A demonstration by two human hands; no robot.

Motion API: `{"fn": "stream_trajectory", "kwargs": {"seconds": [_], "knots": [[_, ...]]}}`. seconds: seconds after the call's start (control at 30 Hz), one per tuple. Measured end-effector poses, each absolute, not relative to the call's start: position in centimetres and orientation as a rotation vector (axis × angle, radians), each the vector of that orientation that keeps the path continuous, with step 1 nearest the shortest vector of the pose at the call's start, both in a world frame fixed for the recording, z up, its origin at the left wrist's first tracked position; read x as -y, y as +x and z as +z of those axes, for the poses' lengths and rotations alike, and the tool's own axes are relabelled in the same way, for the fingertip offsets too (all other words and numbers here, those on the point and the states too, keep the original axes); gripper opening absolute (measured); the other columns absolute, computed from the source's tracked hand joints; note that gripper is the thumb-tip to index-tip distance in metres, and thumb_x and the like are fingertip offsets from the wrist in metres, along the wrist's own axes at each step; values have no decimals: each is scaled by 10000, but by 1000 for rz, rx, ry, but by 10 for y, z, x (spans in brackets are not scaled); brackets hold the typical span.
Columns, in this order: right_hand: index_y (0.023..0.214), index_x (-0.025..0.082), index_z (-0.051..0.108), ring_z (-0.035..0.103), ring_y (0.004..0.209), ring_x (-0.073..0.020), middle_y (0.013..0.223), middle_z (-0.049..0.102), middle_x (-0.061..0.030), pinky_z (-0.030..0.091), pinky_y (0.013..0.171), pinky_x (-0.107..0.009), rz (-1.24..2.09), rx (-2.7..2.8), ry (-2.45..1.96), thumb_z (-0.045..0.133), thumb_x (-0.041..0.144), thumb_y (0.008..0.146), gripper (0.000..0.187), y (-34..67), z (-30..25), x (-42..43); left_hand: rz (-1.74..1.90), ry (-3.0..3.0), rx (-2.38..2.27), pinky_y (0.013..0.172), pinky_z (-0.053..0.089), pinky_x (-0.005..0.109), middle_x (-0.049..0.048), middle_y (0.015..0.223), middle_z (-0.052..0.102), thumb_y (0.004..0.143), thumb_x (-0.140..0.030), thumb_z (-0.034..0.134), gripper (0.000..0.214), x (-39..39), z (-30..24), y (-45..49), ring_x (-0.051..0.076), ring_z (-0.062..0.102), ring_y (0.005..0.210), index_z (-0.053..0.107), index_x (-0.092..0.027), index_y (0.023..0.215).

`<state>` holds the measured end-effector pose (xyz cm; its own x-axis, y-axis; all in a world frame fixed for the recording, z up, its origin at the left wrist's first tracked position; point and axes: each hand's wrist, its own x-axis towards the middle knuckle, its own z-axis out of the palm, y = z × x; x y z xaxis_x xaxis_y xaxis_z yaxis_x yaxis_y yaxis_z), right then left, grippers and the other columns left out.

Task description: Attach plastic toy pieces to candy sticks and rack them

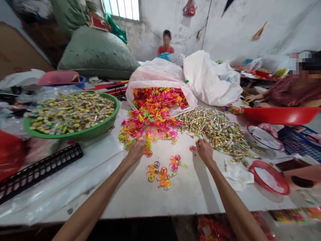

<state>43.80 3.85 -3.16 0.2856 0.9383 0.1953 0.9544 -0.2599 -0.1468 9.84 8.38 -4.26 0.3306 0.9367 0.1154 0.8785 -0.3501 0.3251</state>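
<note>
My left hand (135, 151) rests at the near edge of a heap of pink, orange and yellow plastic toy pieces (150, 115), its fingers among the yellow ones. My right hand (204, 151) hangs over the white table (185, 197), fingertips close to a small red plastic wheel (192, 148) and just short of a spread of wrapped sweets (213, 129). Between my hands lie several assembled wheeled toys (160, 175). Whether either hand holds a piece is hidden by the fingers.
A green basin (82, 135) of wrapped sweets stands at left, behind a black plastic rack (42, 169). White sacks (160, 78) lie behind the heap. A co-worker's hand (252, 98) reaches in at right, near a red basin (281, 115). A seated person (165, 48) is at the back.
</note>
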Motion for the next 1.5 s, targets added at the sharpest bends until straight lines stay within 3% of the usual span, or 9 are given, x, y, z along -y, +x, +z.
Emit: {"fn": "stream_trajectory", "kwargs": {"seconds": [0.13,0.27,0.4,0.57,0.77,1.0,1.17,1.33,1.5], "knots": [[901,164,558,525,618,-156,705,593,-42,368,555,-251,302,1412,-1896,370,438,849,337,408,-22,-11,527,2286,-1731,848,381,270,40,1089,612,804,-140,369,347,-80,-35,95,165,538,1005,575,-221,1072],[824,167,563,447,449,-107,574,513,17,366,429,-227,825,1207,-1581,500,508,759,353,364,-19,15,515,2155,-1830,804,391,325,92,973,638,798,-283,429,244,-75,-34,101,229,546,958,638,-175,860],[864,164,602,420,455,-94,588,512,17,349,407,-213,1022,1225,-1502,552,466,742,329,324,-27,33,534,2016,-1870,755,387,373,127,849,640,644,-352,600,216,-81,-40,120,291,557,885,626,-142,687],[894,177,630,454,516,-109,658,547,-7,383,435,-219,1000,1248,-1487,584,412,729,290,311,-29,52,724,1826,-1779,676,399,320,58,677,623,636,-197,525,77,-96,-39,127,226,577,763,582,-163,596],[943,155,616,417,451,-86,581,512,26,368,432,-224,1112,958,-1458,630,402,690,354,313,-13,53,934,1590,-1477,620,448,256,51,744,656,691,-266,488,145,-63,-21,123,156,605,696,572,-148,707],[835,152,621,433,436,-69,608,545,19,341,439,-218,1198,886,-1319,648,367,676,269,297,-7,43,841,1396,-1328,453,389,234,-9,459,541,642,-289,545,151,-2,-24,115,121,506,426,563,-151,585],[827,150,616,432,427,-64,622,567,15,331,429,-213,1205,733,-1337,664,349,669,259,309,-15,59,1053,1570,-1540,532,364,235,-12,589,551,678,-293,514,134,-19,-11,108,114,490,531,563,-171,653],[944,182,578,525,518,-92,745,606,-5,418,489,-231,1105,612,-1219,675,356,657,349,302,-14,60,764,1870,-1150,517,359,224,-5,553,557,672,-219,497,138,-9,-5,177,117,501,533,588,-165,583],[819,148,599,532,496,-98,630,577,12,436,480,-231,945,674,-1345,674,375,640,299,335,-20,48,677,1702,-876,545,420,246,31,786,654,733,-269,488,326,2,-20,216,149,579,617,601,-175,1023]]}}
